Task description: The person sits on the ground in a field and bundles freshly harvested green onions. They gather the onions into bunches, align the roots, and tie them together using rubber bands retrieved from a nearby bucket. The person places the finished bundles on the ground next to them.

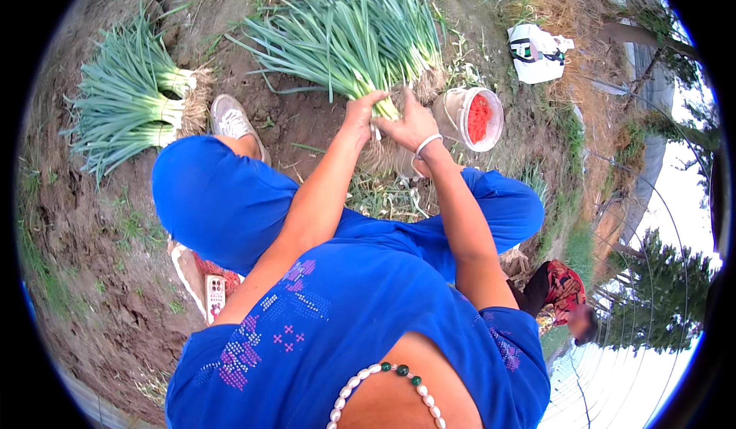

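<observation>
My left hand point(361, 113) grips a bunch of long green leafy stalks point(359, 84), like scallions or leeks, near their pale lower ends. My right hand point(409, 123) is at the stalk bases, its thumb and fingers spread around them; whether it grips them is unclear. Thin pale roots point(382, 154) hang just below my hands. Beyond the held bunch lies a large pile of the same green stalks point(402, 32), roots towards me. Tied bunches of green stalks point(144, 110) rest on the soil at the left, with their roots turned to the right.
A whitish bucket point(451, 113) holding red netting or string point(479, 117) stands right of my hands. A white bag point(537, 55) lies farther right. Leaf scraps point(382, 196) litter the ground between my legs. A phone point(215, 298) is at lower left. Another person point(566, 288) is at the right.
</observation>
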A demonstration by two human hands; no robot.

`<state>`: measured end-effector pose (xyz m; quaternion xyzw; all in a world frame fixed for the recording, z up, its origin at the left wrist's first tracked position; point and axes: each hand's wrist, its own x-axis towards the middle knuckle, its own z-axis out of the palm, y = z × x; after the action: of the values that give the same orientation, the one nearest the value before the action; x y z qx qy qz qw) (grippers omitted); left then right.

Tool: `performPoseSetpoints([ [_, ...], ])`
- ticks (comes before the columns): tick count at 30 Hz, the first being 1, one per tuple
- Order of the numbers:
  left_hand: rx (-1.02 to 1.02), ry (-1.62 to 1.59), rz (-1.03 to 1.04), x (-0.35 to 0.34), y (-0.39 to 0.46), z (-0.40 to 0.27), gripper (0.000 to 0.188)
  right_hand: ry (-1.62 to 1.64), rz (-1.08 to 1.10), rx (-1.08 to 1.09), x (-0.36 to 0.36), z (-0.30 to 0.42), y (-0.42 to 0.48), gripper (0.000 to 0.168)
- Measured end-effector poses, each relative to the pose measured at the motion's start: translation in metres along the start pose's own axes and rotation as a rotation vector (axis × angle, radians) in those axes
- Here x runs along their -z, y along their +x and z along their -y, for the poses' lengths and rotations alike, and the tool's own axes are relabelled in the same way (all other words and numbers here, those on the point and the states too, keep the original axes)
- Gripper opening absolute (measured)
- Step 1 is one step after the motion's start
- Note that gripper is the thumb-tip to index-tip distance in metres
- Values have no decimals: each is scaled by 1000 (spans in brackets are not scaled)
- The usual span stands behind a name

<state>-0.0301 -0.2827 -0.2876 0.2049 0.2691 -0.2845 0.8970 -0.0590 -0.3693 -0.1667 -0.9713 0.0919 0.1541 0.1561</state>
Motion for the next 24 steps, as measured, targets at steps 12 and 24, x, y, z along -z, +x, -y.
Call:
performPoseSetpoints([
  [12, 57, -233, 72, 2, -10, -6, 27, 81, -71, 326, -12, -8, -18, 65],
  [24, 17, -218, 35, 11, -7, -3, 40, -95, -72, 64, -4, 14, -3, 32],
])
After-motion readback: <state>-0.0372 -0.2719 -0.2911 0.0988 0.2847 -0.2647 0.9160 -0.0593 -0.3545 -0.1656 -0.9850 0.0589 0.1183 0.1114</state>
